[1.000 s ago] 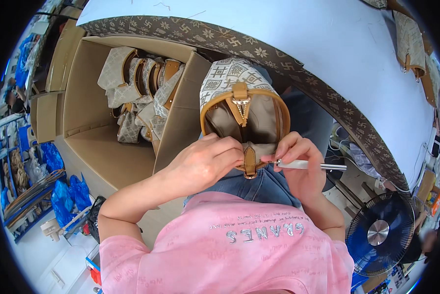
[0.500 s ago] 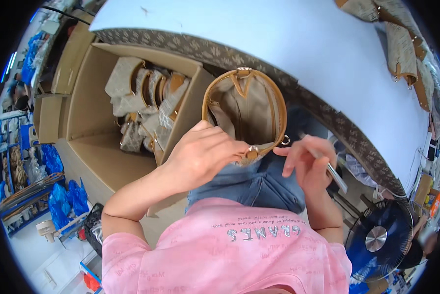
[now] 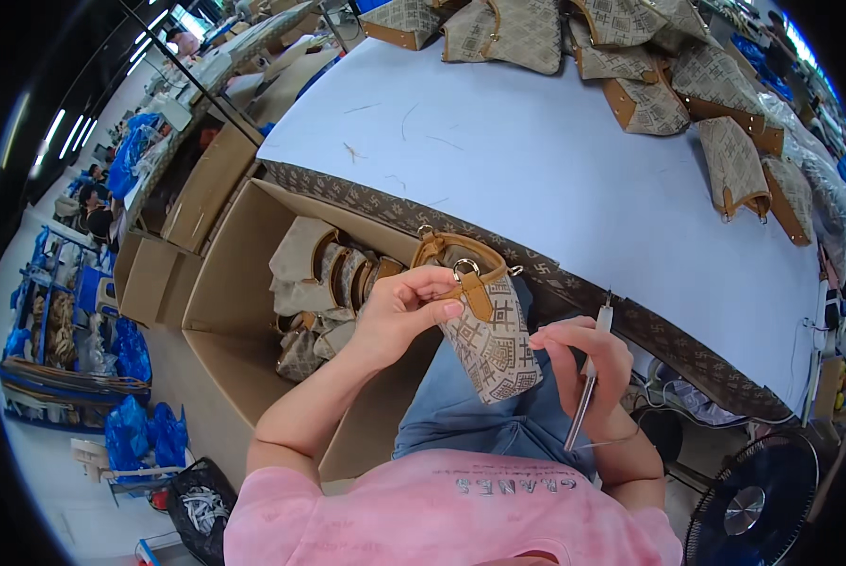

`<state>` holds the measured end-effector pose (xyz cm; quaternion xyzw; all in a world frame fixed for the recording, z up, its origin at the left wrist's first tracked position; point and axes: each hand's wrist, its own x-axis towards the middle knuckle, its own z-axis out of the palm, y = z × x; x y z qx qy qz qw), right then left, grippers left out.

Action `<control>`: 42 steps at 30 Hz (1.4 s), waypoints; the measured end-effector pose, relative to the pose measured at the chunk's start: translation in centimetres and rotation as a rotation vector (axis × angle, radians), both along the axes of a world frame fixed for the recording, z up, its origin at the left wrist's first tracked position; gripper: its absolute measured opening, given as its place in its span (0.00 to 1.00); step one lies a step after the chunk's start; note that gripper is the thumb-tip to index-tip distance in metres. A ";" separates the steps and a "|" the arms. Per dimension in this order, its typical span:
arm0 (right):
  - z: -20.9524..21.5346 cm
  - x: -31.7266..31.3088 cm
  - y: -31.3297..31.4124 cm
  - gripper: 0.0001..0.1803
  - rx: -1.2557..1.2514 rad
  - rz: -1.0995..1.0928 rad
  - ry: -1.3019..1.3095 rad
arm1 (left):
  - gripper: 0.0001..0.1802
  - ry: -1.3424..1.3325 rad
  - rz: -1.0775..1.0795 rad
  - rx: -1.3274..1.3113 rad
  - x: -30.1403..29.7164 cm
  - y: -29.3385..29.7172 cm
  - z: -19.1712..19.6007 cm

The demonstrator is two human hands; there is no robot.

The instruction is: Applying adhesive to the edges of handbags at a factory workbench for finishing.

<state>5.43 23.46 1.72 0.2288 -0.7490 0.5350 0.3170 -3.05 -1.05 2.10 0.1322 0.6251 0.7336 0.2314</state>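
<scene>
A small beige patterned handbag with tan trim hangs tilted over my lap, its patterned side toward me and its opening at the table edge. My left hand pinches its upper rim beside a tan tab with a metal ring. My right hand is just right of the bag, its fingertips close to the patterned side; whether they touch it I cannot tell. That hand grips a slim silver-and-white pen-like tool, with a thin point at its far end.
At my left stands an open cardboard box with several similar bags inside. More bags lie along the far and right sides of the white table, which has loose threads on it. A black fan stands at the lower right.
The bag was upright with its open inside facing me; now it is turned, showing its patterned side and ringed tab. The view has shifted, bringing more of the table into sight.
</scene>
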 end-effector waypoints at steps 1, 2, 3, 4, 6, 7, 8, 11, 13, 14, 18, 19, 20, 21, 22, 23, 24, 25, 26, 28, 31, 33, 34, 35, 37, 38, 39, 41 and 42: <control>0.0 0.1 0.0 0.08 0.000 0.004 0.000 | 0.17 0.001 0.002 0.014 0.2 0.0 -0.1; 0.0 0.0 -0.1 0.08 -0.001 0.008 0.003 | 0.17 0.006 0.004 0.028 0.3 0.0 0.0; 0.0 0.0 -0.1 0.08 -0.002 0.009 0.006 | 0.17 0.009 0.006 0.026 0.3 0.0 0.0; 0.0 0.0 -0.1 0.08 -0.001 0.013 0.013 | 0.18 0.010 0.008 0.026 0.4 0.0 0.0; -0.1 -0.1 -0.1 0.08 0.001 0.019 0.024 | 0.18 0.011 0.010 0.028 0.6 0.0 0.0; -0.1 0.0 0.0 0.08 0.002 0.019 0.024 | 0.18 0.010 0.010 0.029 0.7 0.1 0.0; -0.2 0.1 0.0 0.08 -0.003 0.009 0.024 | 0.18 0.003 0.017 0.013 0.8 0.3 0.1; -0.3 0.4 0.6 0.09 0.005 -0.048 0.021 | 0.18 -0.016 -0.008 -0.002 0.6 1.1 0.3; -0.3 1.1 1.8 0.10 0.082 -0.099 0.011 | 0.17 0.082 -0.005 -0.098 0.5 1.3 0.3; -0.5 1.1 2.4 0.10 0.073 -0.123 0.039 | 0.18 0.051 0.012 -0.102 0.4 1.8 0.6; -0.9 0.6 5.7 0.11 0.069 -0.279 0.085 | 0.35 -0.021 0.111 -0.060 1.1 0.8 2.4; -1.1 0.6 7.1 0.11 0.108 -0.393 0.109 | 0.34 -0.041 0.113 0.041 1.5 1.3 2.5; -1.2 1.1 9.2 0.11 0.147 -0.500 0.134 | 0.33 -0.069 0.121 0.138 1.5 1.9 2.5; -1.4 1.8 11.6 0.11 0.175 -0.564 0.135 | 0.33 -0.075 0.056 0.160 1.1 2.0 2.7; -1.5 2.1 14.1 0.11 0.192 -0.694 0.074 | 0.33 -0.136 0.077 0.156 1.2 1.6 3.5; -2.0 2.6 16.7 0.11 0.212 -0.835 0.002 | 0.34 -0.208 0.087 0.154 0.7 1.2 3.0; -2.3 3.5 19.9 0.10 0.267 -0.999 0.006 | 0.34 -0.213 0.042 0.164 0.1 1.3 2.3; -2.5 4.6 23.2 0.09 0.320 -1.155 0.011 | 0.36 -0.222 -0.066 0.179 -0.6 1.3 1.6; -2.5 5.3 26.1 0.09 0.348 -1.254 -0.002 | 0.38 -0.226 -0.154 0.190 -1.0 0.9 1.0; -2.3 6.8 31.1 0.08 0.412 -1.414 -0.003 | 0.40 -0.227 -0.249 0.202 -1.1 0.4 -0.1; -1.6 9.3 37.0 0.06 0.524 -1.626 -0.099 | 0.18 0.196 0.136 -0.244 -0.8 1.0 -3.1; -1.6 11.3 40.5 0.05 0.553 -1.706 -0.141 | 0.17 0.304 0.200 -0.243 -0.7 0.9 -5.2; -1.9 12.3 42.0 0.04 0.579 -1.782 -0.189 | 0.15 0.409 0.267 -0.246 -0.8 1.0 -6.1; -2.0 12.7 43.1 0.04 0.580 -1.784 -0.185 | 0.14 0.514 0.339 -0.247 -0.8 1.3 -6.4; -2.3 13.5 45.0 0.04 0.652 -1.783 -0.249 | 0.13 0.599 0.341 -0.271 -0.7 1.7 -6.2; -2.3 13.8 45.9 0.04 0.688 -1.779 -0.282 | 0.12 0.682 0.342 -0.298 -0.4 1.9 -5.9; -2.0 13.8 46.9 0.04 0.690 -1.775 -0.276 | 0.11 0.765 0.347 -0.325 0.1 2.3 -5.3; -1.3 13.7 49.0 0.05 0.733 -1.797 -0.382 | 0.10 0.867 0.344 -0.270 0.3 3.4 -3.9; -1.0 13.6 50.3 0.06 0.755 -1.807 -0.436 | 0.09 0.968 0.332 -0.216 0.4 4.2 -2.8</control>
